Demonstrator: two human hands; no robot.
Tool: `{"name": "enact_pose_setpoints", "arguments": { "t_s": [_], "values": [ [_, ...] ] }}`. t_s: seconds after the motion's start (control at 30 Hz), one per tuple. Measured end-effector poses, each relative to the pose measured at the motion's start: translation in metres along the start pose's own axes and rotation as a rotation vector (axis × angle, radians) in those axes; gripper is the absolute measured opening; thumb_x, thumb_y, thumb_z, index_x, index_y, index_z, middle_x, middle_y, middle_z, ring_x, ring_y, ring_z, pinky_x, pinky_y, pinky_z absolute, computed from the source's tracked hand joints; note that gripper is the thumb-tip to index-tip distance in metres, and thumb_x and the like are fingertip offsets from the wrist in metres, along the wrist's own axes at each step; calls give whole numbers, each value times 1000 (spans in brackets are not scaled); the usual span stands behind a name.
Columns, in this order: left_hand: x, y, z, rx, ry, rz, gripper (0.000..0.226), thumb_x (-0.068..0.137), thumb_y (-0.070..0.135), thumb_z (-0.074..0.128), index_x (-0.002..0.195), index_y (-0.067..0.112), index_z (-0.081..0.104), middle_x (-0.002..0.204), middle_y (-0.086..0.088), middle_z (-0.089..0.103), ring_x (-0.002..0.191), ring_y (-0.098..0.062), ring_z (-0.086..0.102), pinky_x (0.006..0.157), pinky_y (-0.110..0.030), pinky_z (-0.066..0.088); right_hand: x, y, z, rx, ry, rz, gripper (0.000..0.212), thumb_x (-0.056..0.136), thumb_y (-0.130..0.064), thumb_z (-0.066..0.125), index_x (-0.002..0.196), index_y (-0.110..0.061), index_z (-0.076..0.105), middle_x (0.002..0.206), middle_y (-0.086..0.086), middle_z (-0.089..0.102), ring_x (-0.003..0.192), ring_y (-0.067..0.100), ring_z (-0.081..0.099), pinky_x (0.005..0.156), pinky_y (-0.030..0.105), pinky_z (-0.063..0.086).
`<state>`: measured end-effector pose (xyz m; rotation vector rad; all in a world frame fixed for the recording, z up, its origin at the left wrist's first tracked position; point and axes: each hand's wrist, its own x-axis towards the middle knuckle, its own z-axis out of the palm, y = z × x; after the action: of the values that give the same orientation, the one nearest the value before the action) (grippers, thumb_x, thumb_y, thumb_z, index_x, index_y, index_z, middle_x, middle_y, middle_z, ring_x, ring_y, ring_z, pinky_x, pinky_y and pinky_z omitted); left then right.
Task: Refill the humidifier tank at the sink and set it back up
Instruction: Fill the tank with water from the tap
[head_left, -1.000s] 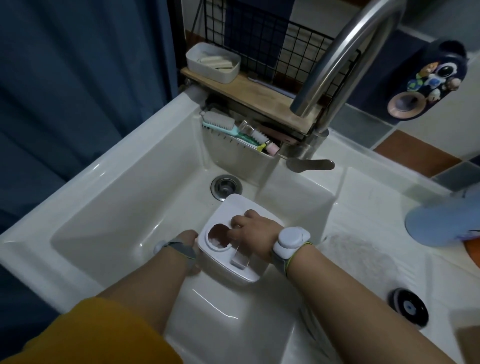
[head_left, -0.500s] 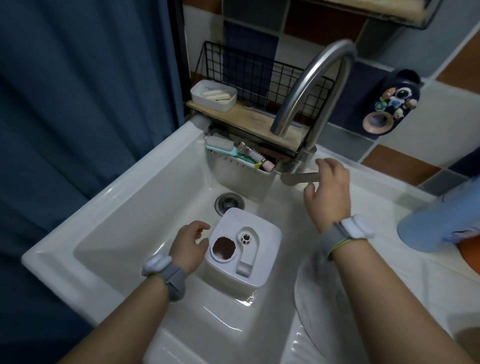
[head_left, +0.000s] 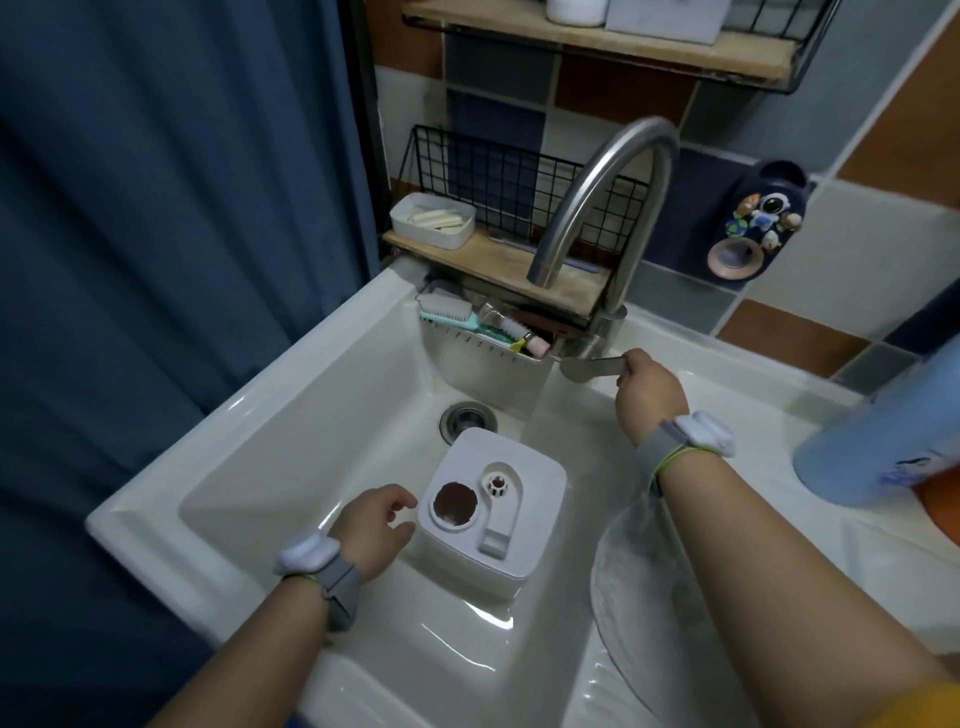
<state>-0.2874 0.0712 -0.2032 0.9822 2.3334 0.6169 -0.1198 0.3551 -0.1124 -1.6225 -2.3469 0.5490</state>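
Now right hand (head_left: 649, 392) pinches faucet lever (head_left: 592, 366) — tank (head_left: 524, 519) mid-basin.

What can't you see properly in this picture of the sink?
All in the head view:
- Inside the tank: its round hole is dark, so the water level cannot be told.
- Right hand on the tap handle: the fingers are hidden behind the hand.
- Blue bottle: cut off by the right edge.
- Things on the top shelf: cut off by the top edge.
- Water from the spout: too faint to be sure.
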Motion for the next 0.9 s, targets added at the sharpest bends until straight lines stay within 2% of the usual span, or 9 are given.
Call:
{"name": "enact_pose_setpoints", "arguments": {
  "t_s": [0.1, 0.27, 0.53, 0.6, 0.73, 0.8, 0.9],
  "values": [
    [1, -3, -1, 41, -58, -63, 25, 83, 23, 65, 108, 22, 63, 104, 3, 61, 93, -15, 58, 78, -21, 41, -2, 1, 1, -5, 7, -27, 24, 89, 0, 40, 108, -2, 55, 106, 23, 64, 97, 39, 58, 68, 31, 32],
    [7, -7, -4, 5, -57, -120, 18, 80, 21, 69, 98, 23, 65, 95, 2, 61, 93, -19, 61, 83, -24, 45, -4, 1, 4, -18, -3, -46, 24, 87, 0, 40, 105, -4, 55, 104, 22, 64, 96, 39, 58, 67, 31, 31],
    [11, -5, -5, -28, -65, -137, 17, 80, 19, 69, 95, 23, 64, 96, 1, 63, 94, -20, 62, 84, -26, 47, -3, 1, 5, -17, 18, -55, 25, 87, 0, 40, 106, -4, 55, 105, 22, 64, 97, 39, 57, 67, 31, 30],
    [13, 0, -2, -32, -80, -129, 27, 79, 23, 71, 104, 21, 63, 102, -1, 64, 92, -18, 61, 82, -25, 47, -4, 1, 5, -21, 19, -49, 26, 86, 0, 39, 106, -4, 55, 105, 21, 64, 96, 39, 57, 66, 32, 31],
    [17, 16, 10, -45, -215, -73, 70, 66, 35, 82, 125, 25, 47, 108, 2, 60, 94, -18, 61, 79, -23, 45, -5, 1, 6, -22, 19, -45, 27, 86, 0, 39, 107, -5, 55, 105, 21, 64, 97, 39, 57, 66, 32, 32],
    [23, 19, 16, -12, -195, -37, 75, 63, 35, 84, 127, 23, 48, 113, 1, 64, 100, -20, 61, 79, -22, 44, -5, 1, 5, -16, 19, -45, 27, 85, 0, 39, 106, -5, 55, 105, 21, 64, 96, 39, 57, 67, 32, 32],
    [32, 22, 19, 5, -145, -14, 69, 66, 33, 82, 127, 21, 52, 117, -1, 65, 103, -21, 62, 77, -19, 40, -4, 1, 5, -11, 10, -45, 28, 85, 1, 39, 106, -5, 55, 104, 20, 64, 95, 39, 57, 66, 32, 33]
  ]
}}
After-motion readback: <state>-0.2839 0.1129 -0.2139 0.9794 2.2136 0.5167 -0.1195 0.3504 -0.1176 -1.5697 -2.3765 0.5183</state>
